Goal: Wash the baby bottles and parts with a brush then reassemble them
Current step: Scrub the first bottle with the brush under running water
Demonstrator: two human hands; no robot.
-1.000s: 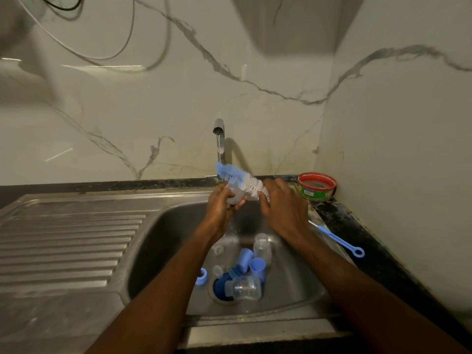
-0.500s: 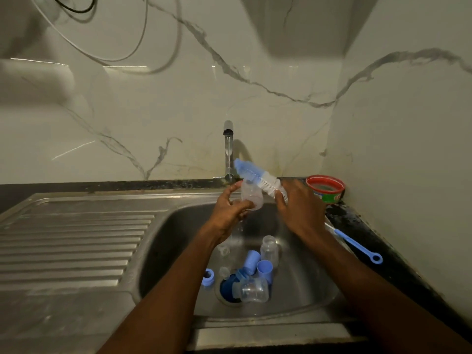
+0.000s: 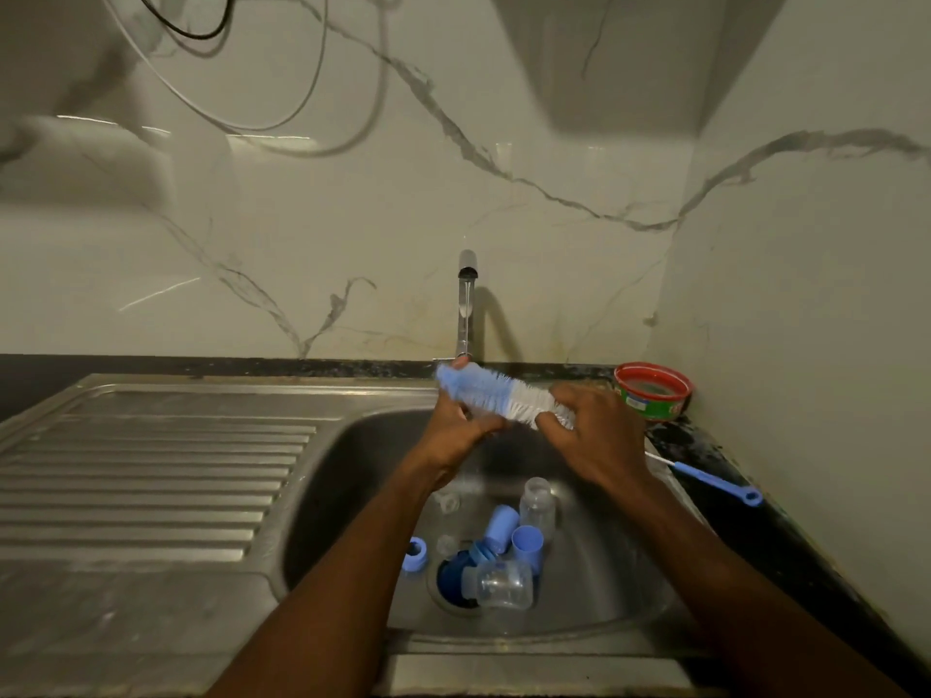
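left hand [image 3: 456,435]: fingers curled at the blue tip of the bottle brush [image 3: 496,395], what it grips unclear | right hand [image 3: 597,435]: fingers clenched on the brush's white bristle end | brush: held level over the sink [image 3: 352,460], just below the tap [image 3: 466,304] | clear bottles [image 3: 504,586], blue caps [image 3: 526,541] and ring [image 3: 415,555]: around the sink drain | small blue brush [image 3: 705,478]: tabletop right of the sink

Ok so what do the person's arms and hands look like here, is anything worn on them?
Both forearms are bare as far as the frame shows: no sleeves in view. The left hand and the right hand wear no gloves. No watch, bracelet or ring can be made out, though the dim light and blur could hide small items.
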